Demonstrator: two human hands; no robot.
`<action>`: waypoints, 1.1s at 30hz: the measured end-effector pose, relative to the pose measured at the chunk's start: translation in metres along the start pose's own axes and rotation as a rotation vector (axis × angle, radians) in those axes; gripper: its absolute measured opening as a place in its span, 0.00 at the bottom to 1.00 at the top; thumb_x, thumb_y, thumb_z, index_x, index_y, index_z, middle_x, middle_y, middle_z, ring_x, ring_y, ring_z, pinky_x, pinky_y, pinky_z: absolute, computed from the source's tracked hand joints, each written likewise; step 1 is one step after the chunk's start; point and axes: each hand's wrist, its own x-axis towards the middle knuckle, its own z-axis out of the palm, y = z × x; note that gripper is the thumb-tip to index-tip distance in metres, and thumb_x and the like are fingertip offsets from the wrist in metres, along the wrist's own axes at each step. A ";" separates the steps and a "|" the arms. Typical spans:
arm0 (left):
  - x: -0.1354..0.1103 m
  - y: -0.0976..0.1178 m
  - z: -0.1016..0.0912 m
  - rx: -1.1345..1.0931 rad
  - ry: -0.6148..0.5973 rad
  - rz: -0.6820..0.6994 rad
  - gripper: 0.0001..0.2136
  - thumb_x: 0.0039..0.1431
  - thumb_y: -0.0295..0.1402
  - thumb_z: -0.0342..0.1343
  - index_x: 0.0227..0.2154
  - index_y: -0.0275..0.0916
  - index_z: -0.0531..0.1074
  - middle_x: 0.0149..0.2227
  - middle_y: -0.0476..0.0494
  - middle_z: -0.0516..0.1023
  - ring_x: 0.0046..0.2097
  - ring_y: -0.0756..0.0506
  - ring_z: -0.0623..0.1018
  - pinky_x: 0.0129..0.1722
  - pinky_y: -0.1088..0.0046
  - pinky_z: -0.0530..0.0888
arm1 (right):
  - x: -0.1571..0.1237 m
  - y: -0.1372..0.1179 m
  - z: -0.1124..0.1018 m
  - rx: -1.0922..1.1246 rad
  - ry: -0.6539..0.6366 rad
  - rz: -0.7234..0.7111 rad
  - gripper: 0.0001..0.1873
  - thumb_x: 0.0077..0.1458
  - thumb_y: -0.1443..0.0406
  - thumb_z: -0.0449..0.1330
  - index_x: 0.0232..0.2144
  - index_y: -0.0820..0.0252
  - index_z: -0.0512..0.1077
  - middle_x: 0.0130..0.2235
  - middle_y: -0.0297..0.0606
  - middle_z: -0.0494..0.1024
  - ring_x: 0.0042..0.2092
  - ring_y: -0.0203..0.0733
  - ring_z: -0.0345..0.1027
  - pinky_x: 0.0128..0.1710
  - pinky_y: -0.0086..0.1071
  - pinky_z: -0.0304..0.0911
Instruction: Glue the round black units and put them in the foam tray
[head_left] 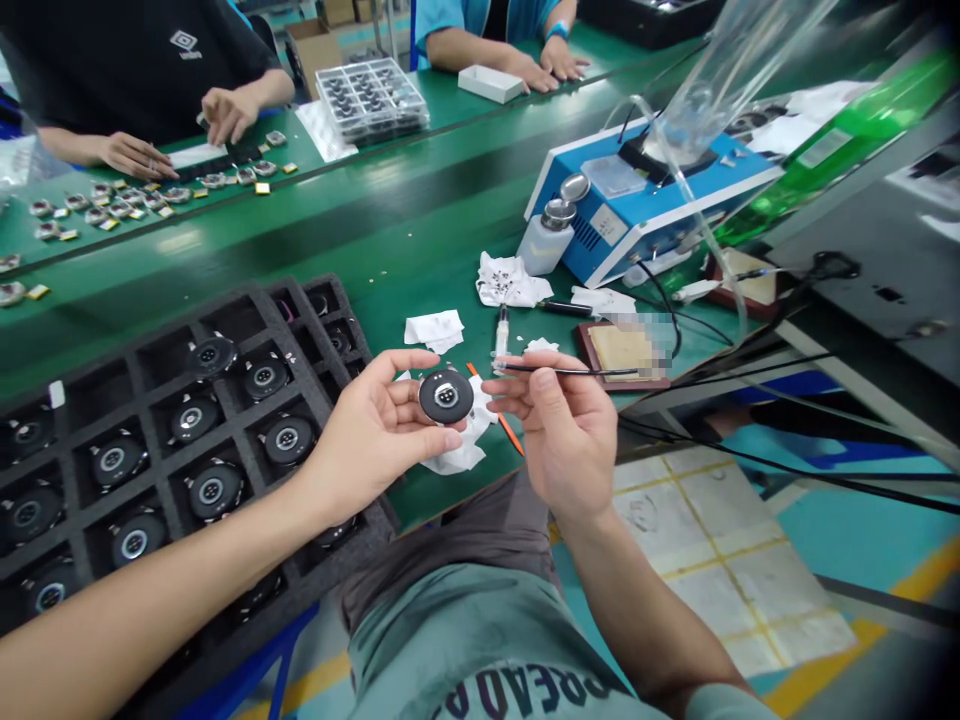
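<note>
Your left hand (371,440) curls around a round black module (446,396); your right hand (559,435) pinches a thin black tool (570,371), its 9 o'clock tip hard to make out.

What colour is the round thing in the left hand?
The round disc is black with a silver middle, best seen in the head view.

Black round device (446,396); green bench mat (420,240); blue-and-white machine (667,210).

**Glossy plastic, matt foam, soft paper**

A round black plastic disc (429,398) looks glossy around its smooth silver metal contacts (446,394); the black foam tray (180,345) looks matt, the crumpled white paper wipes (510,282) soft, the green bench top (420,250) glossy.
</note>
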 end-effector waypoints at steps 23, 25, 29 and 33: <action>0.001 -0.010 -0.009 -0.107 -0.323 -0.074 0.23 0.52 0.23 0.67 0.53 0.37 0.75 0.38 0.41 0.85 0.41 0.44 0.86 0.42 0.68 0.80 | 0.025 -0.009 -0.005 -0.336 -0.287 0.194 0.09 0.53 0.57 0.72 0.32 0.56 0.83 0.27 0.34 0.81 0.23 0.33 0.68 0.21 0.26 0.64; 0.001 -0.010 -0.010 -0.089 -0.339 -0.069 0.26 0.51 0.23 0.68 0.54 0.38 0.74 0.39 0.40 0.85 0.42 0.42 0.86 0.43 0.65 0.80 | 0.034 -0.013 -0.004 -0.379 -0.392 0.225 0.11 0.52 0.56 0.72 0.32 0.58 0.83 0.27 0.35 0.81 0.23 0.33 0.67 0.20 0.26 0.64; 0.000 -0.007 -0.011 -0.075 -0.348 -0.066 0.34 0.46 0.22 0.71 0.59 0.38 0.71 0.40 0.39 0.86 0.41 0.40 0.86 0.46 0.62 0.80 | 0.047 -0.020 -0.001 -0.431 -0.557 0.233 0.12 0.53 0.56 0.71 0.31 0.59 0.83 0.27 0.36 0.82 0.24 0.33 0.68 0.21 0.26 0.64; 0.000 -0.003 -0.011 -0.066 -0.330 -0.073 0.40 0.46 0.20 0.71 0.64 0.38 0.67 0.42 0.39 0.86 0.39 0.44 0.86 0.46 0.65 0.80 | 0.053 -0.024 0.006 -0.384 -0.619 0.272 0.13 0.52 0.56 0.72 0.31 0.60 0.81 0.27 0.35 0.81 0.24 0.31 0.68 0.21 0.25 0.64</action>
